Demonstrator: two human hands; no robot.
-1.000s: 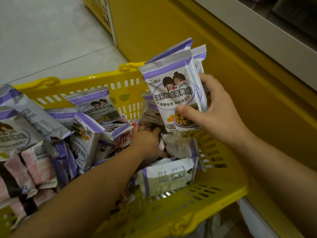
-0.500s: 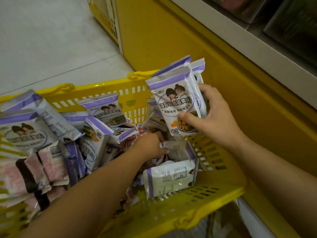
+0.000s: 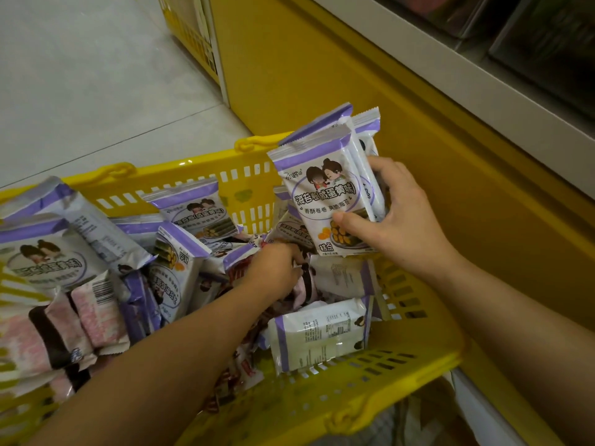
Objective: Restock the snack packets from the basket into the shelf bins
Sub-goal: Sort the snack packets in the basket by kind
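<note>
Far to the left of both hands, pink packets [image 3: 80,317] lie in the yellow basket [image 3: 180,165]. Next to them, purple packets [image 3: 180,268] are piled up, some standing and some lying flat. The left hand [image 3: 277,268] reaches down into the middle of this pile. Its fingers [image 3: 286,252] are bent and go in among the packets, so the tips are hidden and I cannot tell if they hold one. Just below and to the right of those fingers, a white packet [image 3: 322,336] lies with its back up by the basket wall. Above it, the right hand [image 3: 402,217] grips a stack of purple packets [image 3: 322,194], standing up over the basket. The thumb [image 3: 347,222] presses on the front packet and the other fingers curl round the back. To the right of this hand is the yellow shelf [image 3: 483,188].
</note>
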